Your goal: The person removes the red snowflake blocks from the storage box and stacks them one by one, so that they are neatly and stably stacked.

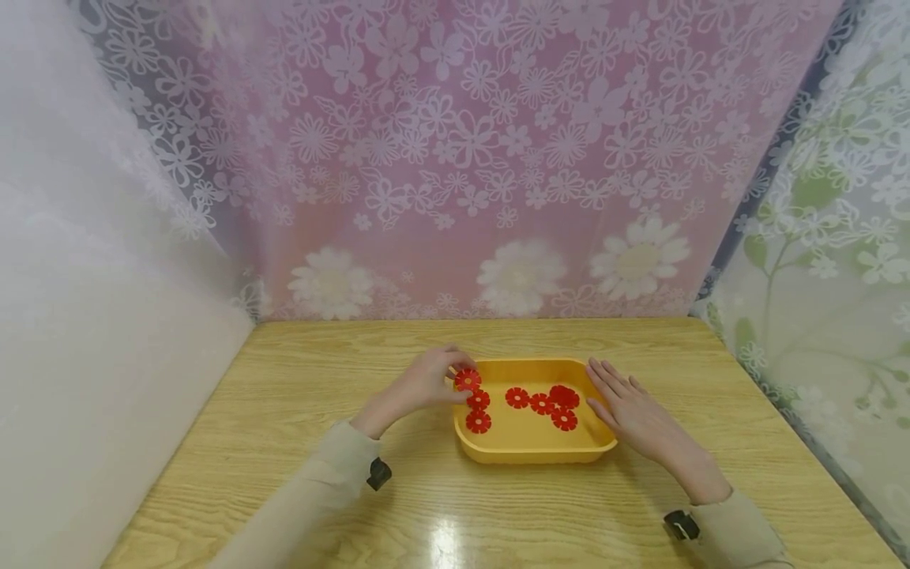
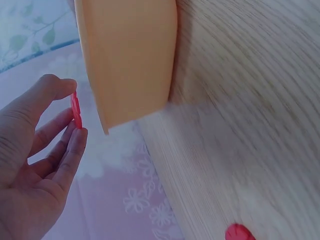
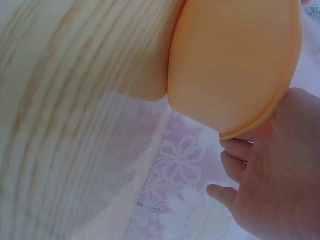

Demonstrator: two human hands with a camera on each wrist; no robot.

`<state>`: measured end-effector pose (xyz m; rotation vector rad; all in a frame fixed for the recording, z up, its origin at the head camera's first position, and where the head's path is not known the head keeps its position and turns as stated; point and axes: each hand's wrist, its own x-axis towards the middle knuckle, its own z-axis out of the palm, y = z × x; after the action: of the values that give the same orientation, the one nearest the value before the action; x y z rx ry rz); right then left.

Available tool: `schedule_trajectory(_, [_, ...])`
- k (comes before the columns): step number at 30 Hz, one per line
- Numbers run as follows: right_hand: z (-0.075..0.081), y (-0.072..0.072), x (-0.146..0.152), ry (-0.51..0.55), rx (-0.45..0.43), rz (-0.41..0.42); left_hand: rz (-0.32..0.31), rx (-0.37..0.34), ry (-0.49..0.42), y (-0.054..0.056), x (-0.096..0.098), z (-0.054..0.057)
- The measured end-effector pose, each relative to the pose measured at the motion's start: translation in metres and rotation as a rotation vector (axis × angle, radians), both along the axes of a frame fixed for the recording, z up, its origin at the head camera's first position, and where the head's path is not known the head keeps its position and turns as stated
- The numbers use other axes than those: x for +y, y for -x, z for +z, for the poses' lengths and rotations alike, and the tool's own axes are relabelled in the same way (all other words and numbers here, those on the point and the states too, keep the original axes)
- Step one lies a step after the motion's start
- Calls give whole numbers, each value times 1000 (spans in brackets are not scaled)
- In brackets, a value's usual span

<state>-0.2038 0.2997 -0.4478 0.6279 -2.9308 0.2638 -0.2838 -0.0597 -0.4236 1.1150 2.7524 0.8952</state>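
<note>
Red and notched, a disc [image 1: 472, 381] is pinched in the left hand [image 1: 424, 379] at the left end of a yellow tray [image 1: 526, 457] of similar discs [image 1: 565, 395], the right hand [image 1: 636, 417] resting straight-fingered on the tray's right rim.

Long cream sleeves [image 1: 313, 490] — plain ones — and a small black device [image 1: 380, 474] (boxy) at each cuff.

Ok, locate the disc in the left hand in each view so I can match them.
Head: the disc, between the left hand's thumb and fingers, by the tray's far left corner.
Left wrist: left of centre, edge-on.
Right wrist: not in it.
Shared landmark: the tray, in all three views.
</note>
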Motion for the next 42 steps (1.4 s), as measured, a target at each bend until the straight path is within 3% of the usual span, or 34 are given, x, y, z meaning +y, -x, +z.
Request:
schedule_trajectory(6, [0, 0, -1, 13, -3, 2, 58, 6, -20, 0, -25, 1])
schedule_trajectory(14, [-6, 1, 3, 55, 81, 41, 117, 17, -29, -1, -58, 0])
schedule_trajectory(25, [1, 0, 1, 22, -12, 14, 186, -22, -45, -3, -99, -6])
schedule_trajectory(31, [-1, 0, 2, 18, -7, 14, 244, -38, -46, -5, -113, -10])
schedule_trajectory(42, [-1, 1, 1, 10, 5, 20, 291, -56, 10, -8, -125, -22])
